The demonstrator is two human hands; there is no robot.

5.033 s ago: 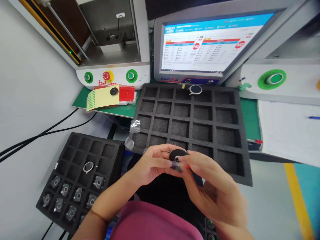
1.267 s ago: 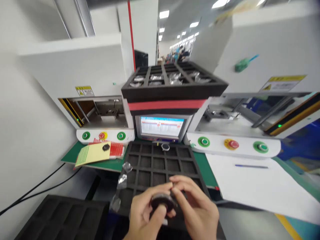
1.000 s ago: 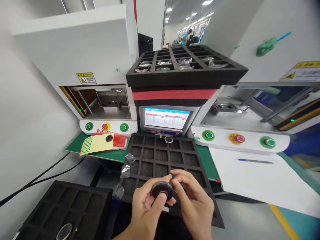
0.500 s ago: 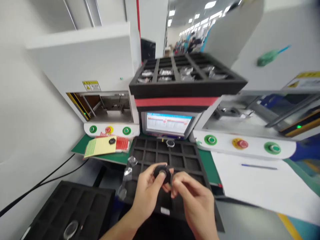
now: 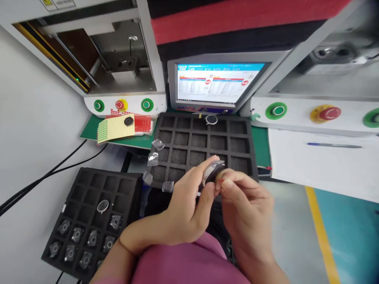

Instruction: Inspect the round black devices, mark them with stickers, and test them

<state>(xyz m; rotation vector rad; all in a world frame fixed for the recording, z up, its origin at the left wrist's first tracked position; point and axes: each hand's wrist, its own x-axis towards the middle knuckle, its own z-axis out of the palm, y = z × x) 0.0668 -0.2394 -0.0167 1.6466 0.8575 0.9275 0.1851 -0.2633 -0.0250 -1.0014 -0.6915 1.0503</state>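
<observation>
One small round part, dark with a silvery rim, sits pinched between both my hands, above the near edge of the big foam tray. Left hand has it from below & behind, thumb up against its rim; right hand closes on it from the right w/ thumb and fingertips. Both grips are curled tight on the part, no slack I can see. What my fingertips are doing to its face, can't tell, too blurred.

Progress, as I judge it: early. The big tray's cells look bare except one ring-shaped piece in the far row by the monitor. The smaller foam tray at lower left holds approx. a dozen bagged pcs in its near rows plus one loose ring, so plenty left. A few clear film scraps lie along the big tray's left edge. Yellow sticker sheet w/ a dark disc on it rests on the tabletop at left.
</observation>
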